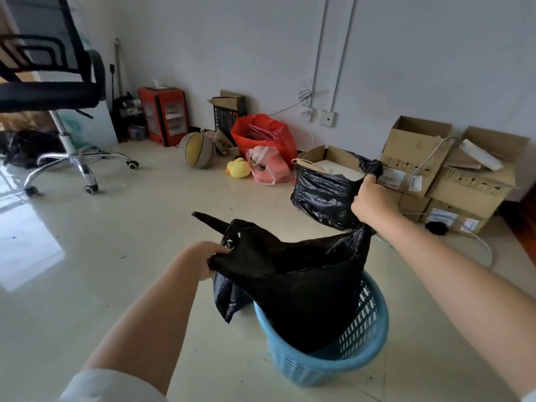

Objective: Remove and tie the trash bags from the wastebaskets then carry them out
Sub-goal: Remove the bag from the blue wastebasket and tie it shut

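A black trash bag (304,285) hangs partly out of a light blue slotted wastebasket (368,340) on the floor at lower centre. My left hand (207,261) grips the bag's left edge, below one loose handle sticking up. My right hand (369,201) is raised higher and holds the bag's right side, with a flap of black plastic draped over and left of it. The bag's lower part still sits inside the basket. What is in the bag is hidden.
A black office chair (58,91) on chrome castors stands at left. Along the wall lie a red heater (165,114), a ball (197,150), a yellow duck toy (238,168), red and pink bags (265,134) and stacked cardboard boxes (452,175). A white cable (481,242) trails beside the basket.
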The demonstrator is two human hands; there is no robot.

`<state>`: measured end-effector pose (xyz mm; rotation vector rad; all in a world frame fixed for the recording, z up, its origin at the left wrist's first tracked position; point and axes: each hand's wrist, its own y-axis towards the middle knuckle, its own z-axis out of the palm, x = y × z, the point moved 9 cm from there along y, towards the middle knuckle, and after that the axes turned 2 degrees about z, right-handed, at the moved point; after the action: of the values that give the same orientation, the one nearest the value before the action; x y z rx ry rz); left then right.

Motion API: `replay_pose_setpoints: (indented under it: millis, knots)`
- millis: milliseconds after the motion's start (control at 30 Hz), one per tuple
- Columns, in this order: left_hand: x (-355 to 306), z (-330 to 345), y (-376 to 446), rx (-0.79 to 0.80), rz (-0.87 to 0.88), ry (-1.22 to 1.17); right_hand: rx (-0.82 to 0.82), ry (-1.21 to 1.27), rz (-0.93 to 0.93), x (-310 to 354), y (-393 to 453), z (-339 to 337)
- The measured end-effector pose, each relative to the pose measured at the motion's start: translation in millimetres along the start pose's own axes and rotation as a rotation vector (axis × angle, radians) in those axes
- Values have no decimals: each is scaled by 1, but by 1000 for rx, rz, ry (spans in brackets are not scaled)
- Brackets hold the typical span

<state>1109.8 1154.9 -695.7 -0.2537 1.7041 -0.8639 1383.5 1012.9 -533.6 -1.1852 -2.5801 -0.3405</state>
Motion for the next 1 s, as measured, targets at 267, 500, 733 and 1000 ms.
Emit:
replay_pose_setpoints:
  millis: [267,500,733,1000]
  knots:
    - [-49,39,-26,6,382,612,50,-130,35,-4,9,9]
    - [-160,76,-115,-194,905,547,-223,250,-175,48,6,-60]
    - [-273,-6,-230,-604,1193,199,-500,333,-554,185,-29,-185]
    - [-280,-129,-253,-895,1169,465,-521,349,-734,300,-71,-172]
